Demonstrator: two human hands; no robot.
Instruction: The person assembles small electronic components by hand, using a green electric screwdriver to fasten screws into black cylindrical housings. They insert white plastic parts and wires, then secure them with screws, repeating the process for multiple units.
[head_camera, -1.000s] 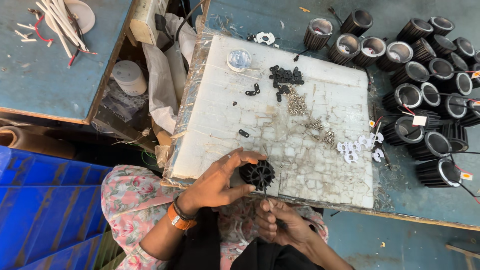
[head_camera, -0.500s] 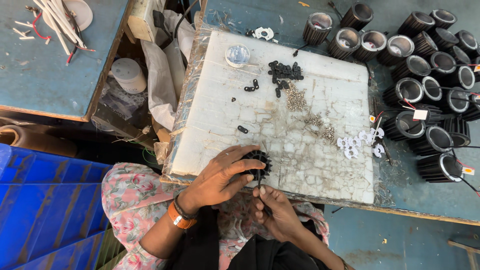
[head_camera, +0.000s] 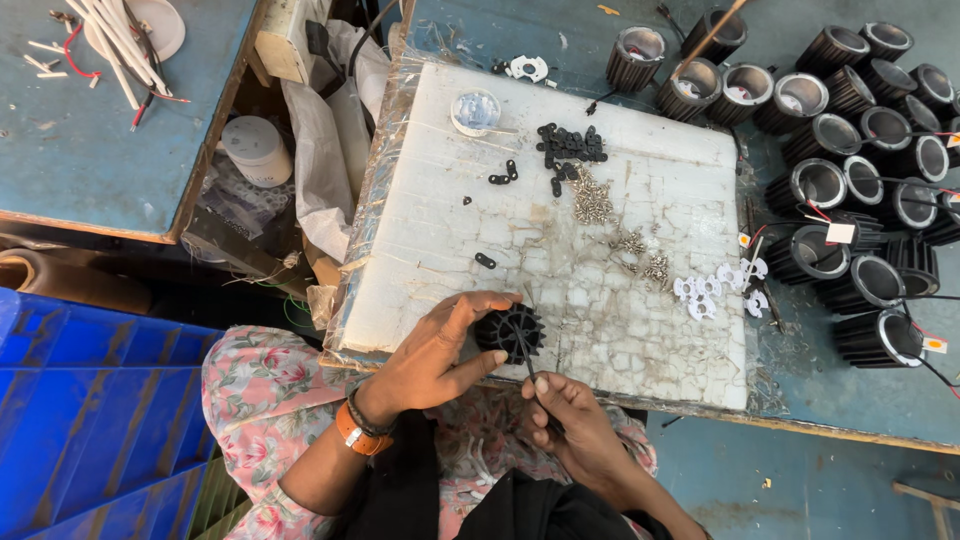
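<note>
My left hand (head_camera: 432, 352) grips a black finned round housing (head_camera: 508, 331) at the near edge of a white foam board (head_camera: 560, 260). My right hand (head_camera: 570, 422) holds a thin dark tool (head_camera: 524, 353) whose tip rests on the housing. On the board lie a heap of small black clips (head_camera: 570, 143), scattered silver screws (head_camera: 592, 203) and several small white round parts (head_camera: 715, 285).
Many black finned housings (head_camera: 860, 180) with wires stand on the blue table to the right. A small clear dish (head_camera: 476, 110) sits at the board's far edge. A blue table (head_camera: 90, 150) with white tubes lies to the left, blue crates (head_camera: 80, 400) below it.
Both hands and the housing have stayed at the board's near edge. My right hand has come up closer, bringing the tool onto the housing.
</note>
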